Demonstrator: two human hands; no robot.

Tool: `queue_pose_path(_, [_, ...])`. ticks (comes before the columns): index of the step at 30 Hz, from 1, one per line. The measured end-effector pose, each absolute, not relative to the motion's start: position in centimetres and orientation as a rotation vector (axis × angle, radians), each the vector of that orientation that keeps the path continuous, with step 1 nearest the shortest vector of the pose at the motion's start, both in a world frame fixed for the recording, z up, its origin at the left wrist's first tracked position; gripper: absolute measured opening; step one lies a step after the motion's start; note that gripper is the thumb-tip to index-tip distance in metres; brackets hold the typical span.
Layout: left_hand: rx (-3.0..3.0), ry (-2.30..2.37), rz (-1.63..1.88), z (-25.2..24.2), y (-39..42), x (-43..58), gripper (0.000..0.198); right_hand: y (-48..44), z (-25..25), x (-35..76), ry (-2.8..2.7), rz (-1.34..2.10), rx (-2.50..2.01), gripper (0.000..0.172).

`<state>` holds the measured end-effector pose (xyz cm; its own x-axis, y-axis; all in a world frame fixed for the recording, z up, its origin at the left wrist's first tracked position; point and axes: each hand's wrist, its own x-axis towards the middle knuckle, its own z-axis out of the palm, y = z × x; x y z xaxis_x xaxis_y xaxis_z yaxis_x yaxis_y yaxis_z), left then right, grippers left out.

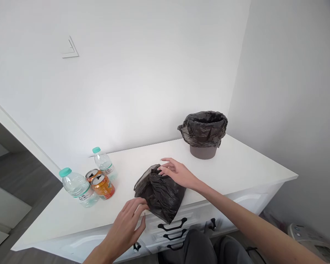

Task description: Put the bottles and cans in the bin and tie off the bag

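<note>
A crumpled black plastic bag (165, 192) lies near the front edge of the white cabinet top, one corner hanging over the edge. My left hand (129, 224) is at the bag's lower left side, fingers curved and thumb apart, with nothing visible between them. Over the bag's upper edge is my right hand (178, 173), its fingers loosely spread and the fingertips close to or touching the plastic. Whether they touch is hard to tell.
A brown bin (203, 152) lined with a black bag (205, 132) stands at the back right. On the left are two clear bottles (78, 187) with green caps and two orange cans (103, 187). The white cabinet top (253, 165) ends in front above black-handled drawers (172, 224).
</note>
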<state>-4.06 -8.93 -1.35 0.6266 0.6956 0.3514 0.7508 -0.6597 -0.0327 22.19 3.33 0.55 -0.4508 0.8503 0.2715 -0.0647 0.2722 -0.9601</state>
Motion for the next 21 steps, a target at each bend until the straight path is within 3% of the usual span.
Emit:
queue_pose_path(3, [-2.622,-1.274,-0.573,-2.4,-9.5,-3.0,0.034,2.9,-1.1,22.7,-1.757,1.094,-0.771,0.033])
queue_pose_path(7, [-2.781,-1.169,-0.430,-4.5,-8.2,1.9,0.079,3.1,-3.1,22.1,-1.838,1.169,-0.776,0.034])
queue_pose_path(9, [-2.796,-1.169,-0.364,-5.9,-7.3,3.3,0.085,3.1,-3.5,22.4,-1.966,1.021,-0.813,0.037])
queue_pose_path(11, [-2.805,-1.210,-0.360,-7.0,-6.6,3.2,0.081,2.6,-3.3,23.8,-2.170,0.782,-0.792,0.045])
queue_pose_path(13, [-2.884,-1.271,-0.409,-7.3,-6.3,2.0,0.081,1.6,-3.0,25.9,-2.400,0.594,-0.700,0.067])
queue_pose_path(15, [-3.025,-1.374,-0.503,-6.7,-6.4,0.7,0.075,0.4,-2.7,28.0,-2.566,0.519,-0.638,0.086])
queue_pose_path(16, [-3.088,-1.446,-0.578,-6.2,-6.5,0.2,0.068,-0.2,-2.7,28.9,-2.607,0.514,-0.639,0.088])
queue_pose_path(18, [-3.135,-1.598,-0.777,-5.0,-6.6,-0.3,0.052,-1.1,-2.7,29.8,-2.600,0.545,-0.675,0.072])
queue_pose_path(21, [-2.963,-1.765,-1.080,-4.0,-5.8,-0.3,0.042,-1.3,-3.2,29.5,-2.445,0.715,-0.848,0.032])
